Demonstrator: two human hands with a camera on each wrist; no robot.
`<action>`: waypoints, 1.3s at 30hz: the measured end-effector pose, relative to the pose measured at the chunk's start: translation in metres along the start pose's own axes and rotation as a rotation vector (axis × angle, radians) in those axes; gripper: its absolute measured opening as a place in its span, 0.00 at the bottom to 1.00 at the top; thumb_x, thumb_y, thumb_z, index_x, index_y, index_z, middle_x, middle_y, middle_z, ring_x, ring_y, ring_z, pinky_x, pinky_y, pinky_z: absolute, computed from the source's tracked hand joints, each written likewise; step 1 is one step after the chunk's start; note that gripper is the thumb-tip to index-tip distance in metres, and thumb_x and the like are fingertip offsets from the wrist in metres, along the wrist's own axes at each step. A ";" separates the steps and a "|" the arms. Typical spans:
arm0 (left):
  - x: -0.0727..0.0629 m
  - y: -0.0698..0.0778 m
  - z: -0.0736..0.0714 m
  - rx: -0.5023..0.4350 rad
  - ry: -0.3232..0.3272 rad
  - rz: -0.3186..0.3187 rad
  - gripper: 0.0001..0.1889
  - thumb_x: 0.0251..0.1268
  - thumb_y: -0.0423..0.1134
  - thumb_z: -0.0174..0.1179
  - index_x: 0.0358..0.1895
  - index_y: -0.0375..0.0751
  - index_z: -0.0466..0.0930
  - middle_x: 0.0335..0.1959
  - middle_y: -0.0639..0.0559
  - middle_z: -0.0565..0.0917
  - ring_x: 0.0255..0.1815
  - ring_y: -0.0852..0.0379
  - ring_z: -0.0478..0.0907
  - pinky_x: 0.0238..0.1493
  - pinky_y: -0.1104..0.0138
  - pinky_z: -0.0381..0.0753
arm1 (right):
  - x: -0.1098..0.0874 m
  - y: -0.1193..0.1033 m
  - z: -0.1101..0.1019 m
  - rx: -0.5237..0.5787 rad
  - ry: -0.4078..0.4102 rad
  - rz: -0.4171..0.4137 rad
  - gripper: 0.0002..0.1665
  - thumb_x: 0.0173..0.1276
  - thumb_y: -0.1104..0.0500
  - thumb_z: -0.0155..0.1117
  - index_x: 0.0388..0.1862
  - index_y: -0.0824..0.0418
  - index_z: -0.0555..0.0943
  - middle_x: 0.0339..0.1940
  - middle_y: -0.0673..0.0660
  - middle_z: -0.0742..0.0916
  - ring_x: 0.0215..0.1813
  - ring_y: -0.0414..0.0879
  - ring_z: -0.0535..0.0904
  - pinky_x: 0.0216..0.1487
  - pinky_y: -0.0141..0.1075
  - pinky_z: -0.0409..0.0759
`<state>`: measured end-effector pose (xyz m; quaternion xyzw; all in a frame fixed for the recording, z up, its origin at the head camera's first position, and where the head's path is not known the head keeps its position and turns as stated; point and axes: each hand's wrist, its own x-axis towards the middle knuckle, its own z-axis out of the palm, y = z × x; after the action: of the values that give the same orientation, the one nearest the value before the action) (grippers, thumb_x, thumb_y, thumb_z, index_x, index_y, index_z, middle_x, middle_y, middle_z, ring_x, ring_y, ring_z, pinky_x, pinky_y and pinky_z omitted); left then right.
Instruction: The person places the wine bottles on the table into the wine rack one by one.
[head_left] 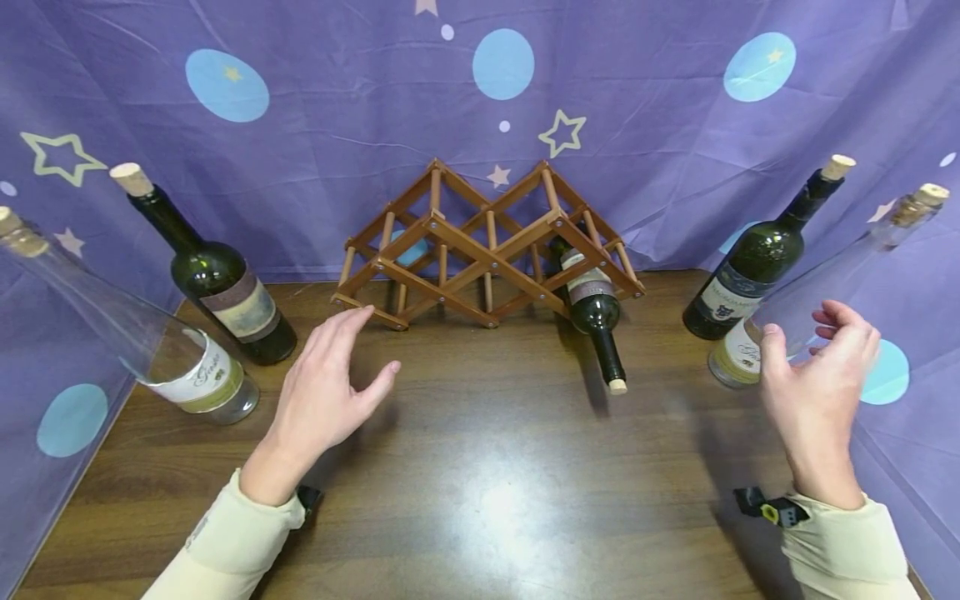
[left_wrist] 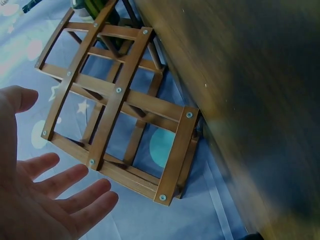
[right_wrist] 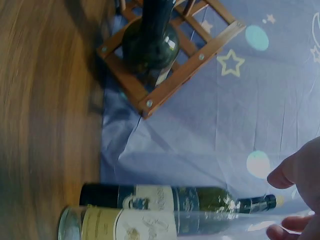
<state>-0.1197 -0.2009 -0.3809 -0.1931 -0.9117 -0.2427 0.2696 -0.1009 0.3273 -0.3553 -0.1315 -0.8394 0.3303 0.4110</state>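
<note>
My left hand (head_left: 318, 392) is held over the table, its fingers spread and nothing in them. Its fingertips overlap the left foot of a wooden folding wine rack (head_left: 491, 265) in the head view. One green wine bottle (head_left: 597, 312) lies in the rack's right part, corked neck toward me. At the right, my right hand (head_left: 821, 383) is raised before a corked clear glass bottle (head_left: 737, 354), thumb and fingers apart. The right wrist view shows that thumb (right_wrist: 285, 175) and the fingers close to the clear bottle's upper part. A dark green bottle (head_left: 742, 275) stands just behind it.
On the left stand another corked clear bottle (head_left: 198, 375) and a dark wine bottle (head_left: 243, 304). A purple cloth (head_left: 322, 167) with stars and blue circles hangs behind the rack. The brown wooden table (head_left: 450, 442) reflects a bright light near its front.
</note>
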 end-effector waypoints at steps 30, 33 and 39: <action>-0.028 0.015 0.005 -0.061 -0.203 0.063 0.45 0.62 0.58 0.75 0.78 0.41 0.69 0.73 0.42 0.76 0.73 0.43 0.72 0.68 0.42 0.76 | 0.019 0.044 0.018 -0.092 -0.142 0.317 0.47 0.68 0.45 0.71 0.78 0.59 0.60 0.61 0.41 0.66 0.66 0.48 0.68 0.63 0.32 0.65; -0.029 0.016 0.006 -0.059 -0.215 0.064 0.45 0.62 0.59 0.74 0.78 0.41 0.69 0.73 0.42 0.76 0.73 0.43 0.72 0.68 0.43 0.76 | 0.020 0.047 0.019 -0.093 -0.175 0.347 0.48 0.68 0.44 0.71 0.79 0.57 0.59 0.64 0.42 0.69 0.67 0.50 0.69 0.61 0.33 0.66; -0.030 0.016 0.008 -0.053 -0.229 0.060 0.46 0.62 0.61 0.73 0.79 0.43 0.68 0.74 0.43 0.75 0.73 0.43 0.72 0.68 0.43 0.76 | 0.020 0.049 0.020 -0.086 -0.210 0.387 0.52 0.68 0.41 0.72 0.81 0.55 0.56 0.68 0.47 0.72 0.69 0.51 0.72 0.60 0.35 0.68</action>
<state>-0.0917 -0.1901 -0.3993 -0.2538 -0.9236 -0.2350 0.1654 -0.1309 0.3648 -0.3845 -0.2723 -0.8500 0.3789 0.2447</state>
